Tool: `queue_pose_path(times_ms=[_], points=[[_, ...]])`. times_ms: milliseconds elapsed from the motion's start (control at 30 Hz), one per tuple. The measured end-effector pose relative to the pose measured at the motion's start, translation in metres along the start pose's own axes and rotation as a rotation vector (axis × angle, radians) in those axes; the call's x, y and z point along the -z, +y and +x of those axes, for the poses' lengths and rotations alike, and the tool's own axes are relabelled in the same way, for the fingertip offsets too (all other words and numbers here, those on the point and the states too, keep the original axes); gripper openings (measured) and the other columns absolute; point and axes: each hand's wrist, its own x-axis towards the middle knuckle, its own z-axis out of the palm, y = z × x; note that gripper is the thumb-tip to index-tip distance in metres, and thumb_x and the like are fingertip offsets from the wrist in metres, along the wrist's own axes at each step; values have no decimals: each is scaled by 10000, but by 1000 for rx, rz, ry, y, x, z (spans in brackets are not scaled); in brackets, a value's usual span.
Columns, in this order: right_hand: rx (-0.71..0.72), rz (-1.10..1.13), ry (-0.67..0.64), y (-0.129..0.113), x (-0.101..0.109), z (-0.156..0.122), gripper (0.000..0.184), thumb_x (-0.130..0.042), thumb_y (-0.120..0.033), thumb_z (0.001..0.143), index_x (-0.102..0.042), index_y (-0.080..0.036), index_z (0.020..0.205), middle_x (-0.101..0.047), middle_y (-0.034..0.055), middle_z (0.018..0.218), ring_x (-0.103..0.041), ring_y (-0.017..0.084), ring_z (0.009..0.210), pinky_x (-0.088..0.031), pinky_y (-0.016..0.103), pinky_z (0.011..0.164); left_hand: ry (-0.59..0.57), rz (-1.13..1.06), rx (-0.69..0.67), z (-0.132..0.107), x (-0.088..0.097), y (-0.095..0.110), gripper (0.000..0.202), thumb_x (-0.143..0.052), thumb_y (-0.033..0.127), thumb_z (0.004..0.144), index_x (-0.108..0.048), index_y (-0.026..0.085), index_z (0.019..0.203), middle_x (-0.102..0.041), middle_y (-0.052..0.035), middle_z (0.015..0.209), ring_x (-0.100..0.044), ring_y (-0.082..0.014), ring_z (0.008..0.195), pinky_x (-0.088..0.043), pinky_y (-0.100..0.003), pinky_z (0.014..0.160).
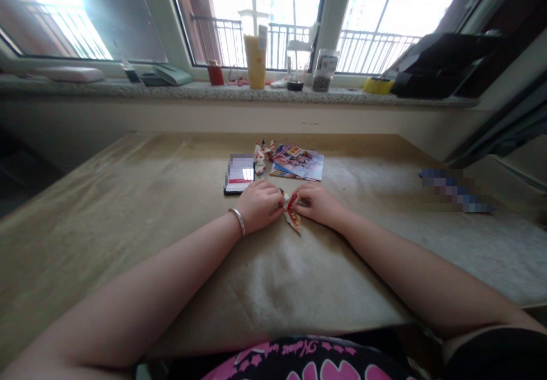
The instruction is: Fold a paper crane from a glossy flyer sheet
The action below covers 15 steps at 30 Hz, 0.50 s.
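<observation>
Between my two hands, low over the table, is a small folded paper piece (293, 220) with red, white and orange print, one pointed end toward me. My left hand (261, 204), with a silver bangle at its wrist, pinches its left side. From the right, my right hand (318, 202) pinches the piece at a red part. The fingers partly hide the folds. Just beyond my left hand lies a phone (240, 174) with a lit screen. Behind it stands another folded paper figure (261, 158), beside a stack of printed paper sheets (301, 162).
The table (171, 197) has a shiny beige cover. A blurred bluish item (455, 192) lies at the right. On the windowsill (171, 90) stand a yellow drink cup (256, 55), a cup with a straw (297, 64), a small jar (325, 71) and a black bag (440, 66).
</observation>
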Motion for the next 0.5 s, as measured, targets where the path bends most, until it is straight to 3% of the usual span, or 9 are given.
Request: queue_pose_path(times_ms=[233, 500], points=[[39, -140, -57, -10, 1, 0, 71, -609, -219, 796, -663, -195, 757, -678, 54, 908, -581, 185, 896, -444, 320, 849, -12, 59, -7, 3, 2, 3, 133, -519, 236, 799, -630, 174, 757, -676, -30, 811, -590, -182, 823, -395, -356, 872], [-10, -12, -78, -7, -2, 0, 83, -584, -172, 788, -664, -175, 764, -671, 55, 923, -591, 164, 885, -435, 280, 844, -77, -105, 164, 6, 0, 6, 80, -594, 240, 739, -651, 185, 723, -686, -24, 977, -600, -201, 912, -415, -363, 881]])
